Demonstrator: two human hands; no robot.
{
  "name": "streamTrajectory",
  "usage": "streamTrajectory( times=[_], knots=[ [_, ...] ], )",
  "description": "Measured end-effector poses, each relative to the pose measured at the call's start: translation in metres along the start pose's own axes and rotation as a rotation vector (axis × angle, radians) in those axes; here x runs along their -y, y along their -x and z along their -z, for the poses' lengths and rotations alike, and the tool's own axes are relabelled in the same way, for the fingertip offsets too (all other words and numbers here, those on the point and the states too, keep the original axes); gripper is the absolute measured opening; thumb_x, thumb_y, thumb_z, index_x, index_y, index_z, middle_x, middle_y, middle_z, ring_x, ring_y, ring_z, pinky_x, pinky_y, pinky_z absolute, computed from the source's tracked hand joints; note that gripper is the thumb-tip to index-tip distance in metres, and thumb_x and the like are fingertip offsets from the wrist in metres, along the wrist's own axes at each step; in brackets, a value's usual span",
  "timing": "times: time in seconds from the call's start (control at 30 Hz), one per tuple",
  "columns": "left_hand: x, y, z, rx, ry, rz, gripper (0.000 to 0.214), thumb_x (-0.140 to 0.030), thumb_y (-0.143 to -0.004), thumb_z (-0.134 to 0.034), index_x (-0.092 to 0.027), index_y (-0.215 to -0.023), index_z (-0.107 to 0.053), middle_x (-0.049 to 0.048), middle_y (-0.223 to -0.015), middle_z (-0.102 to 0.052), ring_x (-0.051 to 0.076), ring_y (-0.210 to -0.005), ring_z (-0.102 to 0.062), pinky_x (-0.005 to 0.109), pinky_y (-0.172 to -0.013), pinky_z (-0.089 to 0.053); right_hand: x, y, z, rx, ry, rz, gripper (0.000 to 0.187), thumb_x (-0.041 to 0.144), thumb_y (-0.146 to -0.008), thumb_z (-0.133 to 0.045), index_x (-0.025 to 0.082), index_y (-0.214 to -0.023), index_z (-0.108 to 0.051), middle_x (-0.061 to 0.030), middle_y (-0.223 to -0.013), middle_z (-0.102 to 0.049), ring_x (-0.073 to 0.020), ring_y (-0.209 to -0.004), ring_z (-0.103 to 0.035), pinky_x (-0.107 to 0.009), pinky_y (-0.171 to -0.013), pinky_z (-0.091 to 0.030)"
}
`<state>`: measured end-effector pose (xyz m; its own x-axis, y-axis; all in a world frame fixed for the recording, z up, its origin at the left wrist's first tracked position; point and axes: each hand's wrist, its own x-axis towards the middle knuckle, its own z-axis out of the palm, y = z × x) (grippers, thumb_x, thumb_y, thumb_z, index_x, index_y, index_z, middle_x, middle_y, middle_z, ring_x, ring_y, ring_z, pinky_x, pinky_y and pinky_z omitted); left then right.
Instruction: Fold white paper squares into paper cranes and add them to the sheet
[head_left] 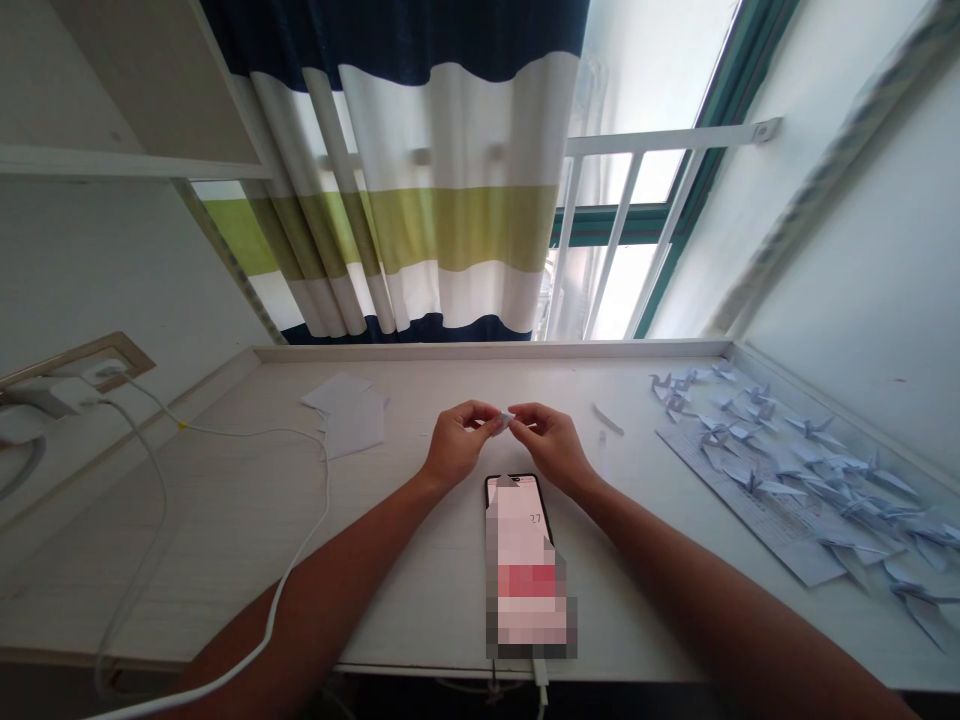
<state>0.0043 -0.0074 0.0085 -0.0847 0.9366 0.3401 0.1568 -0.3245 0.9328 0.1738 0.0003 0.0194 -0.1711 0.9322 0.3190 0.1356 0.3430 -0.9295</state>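
Note:
Over the middle of the white desk, a small folded piece of white paper [506, 419] is pinched between my two hands. My left hand [459, 438] grips its left side with thumb and fingertips. On the other side, the thumb and fingers of my right hand [551, 440] close on it too. Most of the paper is hidden by the fingertips, so its exact folded shape cannot be made out. Just below the hands lies a phone [521, 560] with its screen lit and partly blurred.
Many folded paper cranes [810, 470] cover the desk's right side, some on a printed sheet [750, 520]. Loose paper squares [354, 420] lie at left. Paper strips [607, 419] rest right of my hands. A white cable [328, 490] crosses my left forearm. A curtain [457, 220] hangs behind.

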Motion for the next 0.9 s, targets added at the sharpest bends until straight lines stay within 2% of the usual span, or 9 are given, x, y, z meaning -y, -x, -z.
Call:
streamTrajectory(
  times=[0.1,0.23,0.37,0.47,0.53,0.63,0.7,0.77,0.9],
  knots=[
    [-0.001,-0.002,0.004,-0.016,-0.142,-0.096,0.018,-0.037,-0.077,-0.08,-0.022,-0.088,-0.078,0.0041,-0.089,-0.077,0.019,-0.081,-0.067,0.031,-0.073,-0.05,0.003,0.001,0.001,0.053,-0.001,-0.01,0.034,0.051,-0.082,-0.073,0.017,-0.09,-0.076,-0.009,-0.084,-0.077,-0.022,-0.076,-0.072,-0.038,-0.075,-0.06],
    [-0.001,-0.002,0.007,0.034,-0.127,-0.121,0.016,-0.037,-0.081,-0.077,-0.024,-0.089,-0.079,0.0029,-0.084,-0.076,0.016,-0.068,-0.062,0.029,-0.065,-0.05,0.003,0.003,-0.001,0.119,-0.16,-0.061,0.041,0.055,-0.078,-0.077,0.018,-0.096,-0.076,-0.0081,-0.082,-0.078,-0.023,-0.073,-0.075,-0.04,-0.074,-0.063],
    [-0.004,-0.001,0.007,0.053,-0.041,-0.157,0.013,-0.029,-0.083,-0.072,-0.022,-0.092,-0.078,0.0062,-0.1,-0.076,0.02,-0.091,-0.07,0.033,-0.082,-0.056,0.004,0.002,-0.002,0.086,-0.234,-0.066,0.041,0.052,-0.074,-0.081,0.018,-0.096,-0.077,-0.01,-0.092,-0.08,-0.0265,-0.085,-0.077,-0.046,-0.085,-0.062],
    [-0.006,0.001,0.005,0.063,0.018,-0.192,0.011,-0.024,-0.086,-0.067,-0.019,-0.088,-0.077,0.0092,-0.11,-0.075,0.023,-0.109,-0.068,0.037,-0.095,-0.055,0.004,0.001,-0.002,0.053,-0.26,-0.037,0.036,0.05,-0.074,-0.082,0.019,-0.092,-0.077,-0.0096,-0.095,-0.08,-0.0268,-0.089,-0.076,-0.047,-0.09,-0.061],
    [-0.006,0.001,0.002,0.065,0.09,-0.163,0.012,-0.023,-0.085,-0.069,-0.019,-0.094,-0.075,0.0099,-0.112,-0.073,0.023,-0.107,-0.069,0.039,-0.096,-0.055,0.003,0.0,-0.002,0.022,-0.276,-0.021,0.033,0.049,-0.073,-0.083,0.019,-0.088,-0.076,-0.0085,-0.091,-0.079,-0.0269,-0.089,-0.075,-0.047,-0.091,-0.06],
    [-0.004,0.001,-0.003,0.006,0.239,-0.061,0.04,-0.023,-0.078,-0.077,-0.021,-0.116,-0.064,0.0092,-0.121,-0.068,0.019,-0.097,-0.071,0.038,-0.09,-0.057,0.0,-0.001,-0.003,-0.024,-0.305,-0.018,0.034,0.048,-0.07,-0.085,0.02,-0.085,-0.073,-0.0068,-0.085,-0.078,-0.0263,-0.085,-0.076,-0.048,-0.089,-0.061],
    [-0.003,0.002,-0.006,-0.051,0.311,0.007,0.052,-0.023,-0.074,-0.081,-0.023,-0.12,-0.059,0.0093,-0.128,-0.064,0.018,-0.096,-0.071,0.038,-0.09,-0.058,-0.002,-0.002,-0.003,-0.037,-0.328,-0.018,0.038,0.048,-0.069,-0.086,0.02,-0.091,-0.072,-0.0066,-0.086,-0.078,-0.0255,-0.084,-0.076,-0.048,-0.09,-0.061],
    [-0.001,0.003,-0.008,-0.05,0.32,0.067,0.046,-0.027,-0.075,-0.081,-0.021,-0.116,-0.062,0.0097,-0.123,-0.066,0.019,-0.098,-0.071,0.038,-0.09,-0.057,-0.004,-0.002,-0.004,-0.033,-0.338,-0.013,0.042,0.047,-0.07,-0.086,0.02,-0.099,-0.072,-0.0071,-0.089,-0.079,-0.0253,-0.085,-0.076,-0.049,-0.091,-0.06],
    [0.001,0.004,-0.008,0.059,0.26,0.111,0.031,-0.035,-0.081,-0.076,-0.017,-0.106,-0.074,0.0099,-0.104,-0.075,0.022,-0.093,-0.071,0.036,-0.085,-0.056,-0.005,-0.002,-0.003,0.011,-0.314,0.008,0.041,0.048,-0.076,-0.081,0.022,-0.107,-0.073,-0.0067,-0.095,-0.079,-0.026,-0.089,-0.076,-0.049,-0.092,-0.06]
  ],
)
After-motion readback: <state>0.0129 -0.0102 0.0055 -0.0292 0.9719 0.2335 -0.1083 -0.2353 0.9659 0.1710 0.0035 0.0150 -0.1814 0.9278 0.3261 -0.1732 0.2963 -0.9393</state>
